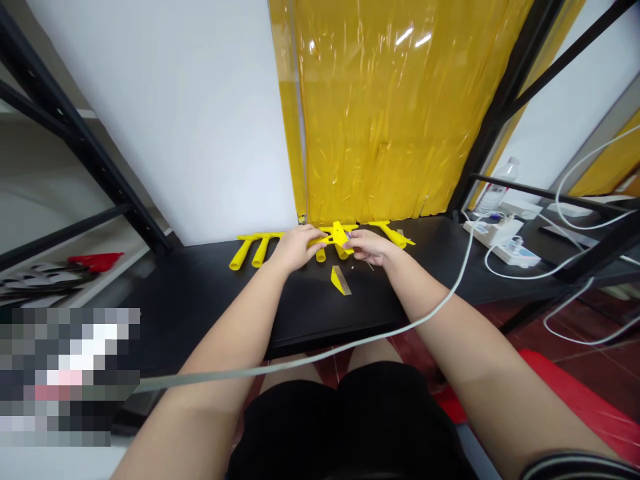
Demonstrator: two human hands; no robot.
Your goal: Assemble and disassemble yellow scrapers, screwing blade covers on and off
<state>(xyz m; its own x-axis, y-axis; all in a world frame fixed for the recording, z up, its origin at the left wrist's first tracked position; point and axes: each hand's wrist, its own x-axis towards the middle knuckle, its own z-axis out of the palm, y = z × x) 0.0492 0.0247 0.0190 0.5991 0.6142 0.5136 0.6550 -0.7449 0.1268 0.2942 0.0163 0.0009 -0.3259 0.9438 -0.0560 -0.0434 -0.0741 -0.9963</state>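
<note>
Two hands meet on a yellow plastic piece [339, 235] over the black bench [210, 293]: left hand [296, 247] and right hand [371, 248] each pinch it in a clenched grip from opposite sides.

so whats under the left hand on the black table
Under the left hand lie yellow plastic handles on the black table; two tubes stick out to its left. How far they run beneath the palm is covered.

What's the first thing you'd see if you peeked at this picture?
Probably the big shiny yellow plastic curtain hanging at the back, behind the black table. Right below it, the left hand and right hand meet on a yellow plastic part, with more yellow handled pieces lying to the left and a small yellow wedge nearer the table's front edge.
</note>
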